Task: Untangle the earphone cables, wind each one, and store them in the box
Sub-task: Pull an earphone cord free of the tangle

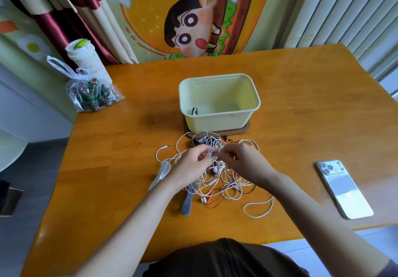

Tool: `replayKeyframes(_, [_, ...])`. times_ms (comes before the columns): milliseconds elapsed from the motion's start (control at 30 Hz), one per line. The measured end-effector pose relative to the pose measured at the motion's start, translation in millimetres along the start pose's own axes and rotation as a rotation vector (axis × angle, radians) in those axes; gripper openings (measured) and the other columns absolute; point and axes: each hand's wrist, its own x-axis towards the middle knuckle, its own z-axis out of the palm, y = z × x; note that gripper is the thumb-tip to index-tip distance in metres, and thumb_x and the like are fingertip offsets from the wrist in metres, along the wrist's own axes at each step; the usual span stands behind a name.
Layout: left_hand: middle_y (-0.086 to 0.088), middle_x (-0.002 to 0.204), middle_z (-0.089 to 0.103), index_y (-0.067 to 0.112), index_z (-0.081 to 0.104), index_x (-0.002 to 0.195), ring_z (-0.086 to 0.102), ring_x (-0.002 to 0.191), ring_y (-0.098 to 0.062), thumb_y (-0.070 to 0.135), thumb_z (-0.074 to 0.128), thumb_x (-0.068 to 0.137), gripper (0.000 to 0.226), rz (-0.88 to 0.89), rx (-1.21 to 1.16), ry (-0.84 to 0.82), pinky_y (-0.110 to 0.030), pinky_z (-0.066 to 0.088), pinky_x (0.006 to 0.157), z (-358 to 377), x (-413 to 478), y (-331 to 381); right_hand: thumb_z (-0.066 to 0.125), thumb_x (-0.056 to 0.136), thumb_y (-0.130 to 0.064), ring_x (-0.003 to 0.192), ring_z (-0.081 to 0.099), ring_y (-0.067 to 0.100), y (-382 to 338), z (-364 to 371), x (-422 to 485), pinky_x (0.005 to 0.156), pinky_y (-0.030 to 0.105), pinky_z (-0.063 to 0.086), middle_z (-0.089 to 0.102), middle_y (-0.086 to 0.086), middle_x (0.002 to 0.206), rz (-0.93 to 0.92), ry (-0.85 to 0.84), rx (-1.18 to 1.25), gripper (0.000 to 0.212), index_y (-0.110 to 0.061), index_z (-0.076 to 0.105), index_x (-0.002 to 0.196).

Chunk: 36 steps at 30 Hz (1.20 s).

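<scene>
A tangle of white and red earphone cables (224, 185) lies on the wooden table just in front of a pale yellow box (219, 115). My left hand (191, 164) and my right hand (243, 162) are both over the top of the tangle, their fingertips pinching white strands close together. A white loop (258, 209) trails out to the right, and a plug end (165, 147) sticks out to the left. The box stands open on a brown board (245, 129), with a small dark item (195, 111) at its bottom left.
Two grey flat strips (160, 175) (189, 199) lie at the tangle's left. A white phone (344, 188) rests at the right. A clear plastic bag (92, 93) and a white cup (86, 61) stand at the back left corner of the table (129, 126).
</scene>
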Motion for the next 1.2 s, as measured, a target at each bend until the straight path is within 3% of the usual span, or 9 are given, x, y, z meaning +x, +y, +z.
replayKeyframes(100, [0.0,0.073,0.05,0.019,0.061,0.097,0.049,0.072,-0.011,0.018,0.045,0.098,0.015,0.011,0.005,-0.071,-0.023,0.04,0.068,-0.3,-3.3,1.2,0.052,0.094,-0.033,0.054,0.054,0.011,-2.2,1.7,-0.6,0.049,0.025,0.038,0.055,-0.011,0.06,-0.012,-0.014,-0.017,0.02,-0.024,0.06,0.078])
replayKeyframes(233, [-0.008,0.07,0.047,0.002,0.06,0.083,0.042,0.062,-0.013,0.029,0.047,0.099,0.033,0.065,0.163,-0.039,-0.02,0.031,0.056,-3.1,-3.1,-6.6,0.054,0.094,-0.027,0.05,0.048,0.004,-6.5,2.1,0.8,0.047,0.015,0.031,0.051,-0.015,0.057,-0.053,-0.053,-0.022,0.02,-0.028,0.055,0.074])
replayKeyframes(367, [-0.006,0.07,0.049,0.023,0.06,0.07,0.041,0.059,-0.015,0.024,0.046,0.1,0.032,0.032,0.23,0.027,-0.028,0.031,0.056,-15.8,-1.6,-21.6,0.059,0.091,-0.037,0.05,0.045,0.003,-0.5,-3.6,4.2,0.049,0.016,0.031,0.051,-0.013,0.058,-0.027,-0.146,0.016,0.017,-0.026,0.06,0.078])
replayKeyframes(567, [-0.001,0.058,0.044,0.012,0.058,0.079,0.041,0.052,-0.014,0.018,0.039,0.102,0.029,-0.149,0.132,0.36,-0.023,0.031,0.049,-47.3,3.4,-46.9,0.06,0.091,-0.034,0.045,0.056,-0.001,30.8,-15.6,5.8,0.054,0.018,0.047,0.064,-0.006,0.065,0.097,-0.283,-0.015,0.019,-0.024,0.059,0.074])
replayKeyframes(767, [-0.01,0.06,0.049,0.005,0.064,0.088,0.044,0.053,-0.024,0.015,0.045,0.099,0.025,-0.361,0.037,0.596,-0.027,0.03,0.046,-76.8,2.9,-80.2,0.059,0.092,-0.028,0.046,0.058,0.005,59.7,-34.3,7.7,0.054,0.02,0.048,0.062,-0.005,0.058,0.231,-0.142,-0.047,0.023,-0.016,0.062,0.073])
replayKeyframes(867, [-0.017,0.081,0.055,-0.005,0.055,0.114,0.049,0.064,-0.022,0.018,0.048,0.099,0.029,-0.361,-0.036,0.527,-0.027,0.034,0.051,-66.7,3.0,-71.5,0.058,0.093,-0.03,0.05,0.056,0.006,49.0,-34.5,12.0,0.056,0.024,0.048,0.06,-0.007,0.06,0.193,-0.031,-0.076,0.019,-0.018,0.062,0.08])
replayKeyframes(1000, [-0.005,0.095,0.057,0.011,0.048,0.136,0.051,0.073,-0.008,0.015,0.049,0.098,0.038,-0.101,-0.113,0.323,-0.016,0.044,0.064,-40.6,-0.4,-22.3,0.058,0.092,-0.032,0.059,0.058,0.008,13.3,-21.0,15.8,0.058,0.027,0.049,0.06,-0.01,0.066,0.061,-0.082,-0.072,0.017,-0.019,0.064,0.084])
replayKeyframes(1100, [-0.005,0.098,0.067,0.015,0.059,0.126,0.057,0.072,0.0,0.017,0.052,0.097,0.03,0.033,-0.05,0.086,-0.01,0.045,0.065,-22.9,-0.5,4.3,0.058,0.093,-0.029,0.054,0.05,0.004,-12.4,-9.6,17.6,0.055,0.025,0.041,0.057,-0.011,0.064,-0.052,-0.121,-0.029,0.014,-0.021,0.062,0.082])
replayKeyframes(1200, [0.01,0.064,0.057,0.01,0.068,0.1,0.047,0.054,0.005,0.023,0.052,0.097,0.02,0.082,0.059,0.005,-0.017,0.037,0.059,-17.6,1.9,11.0,0.058,0.091,-0.022,0.053,0.047,0.01,-20.6,-5.1,19.1,0.054,0.027,0.037,0.056,-0.007,0.062,-0.107,-0.141,0.005,0.022,-0.025,0.054,0.07])
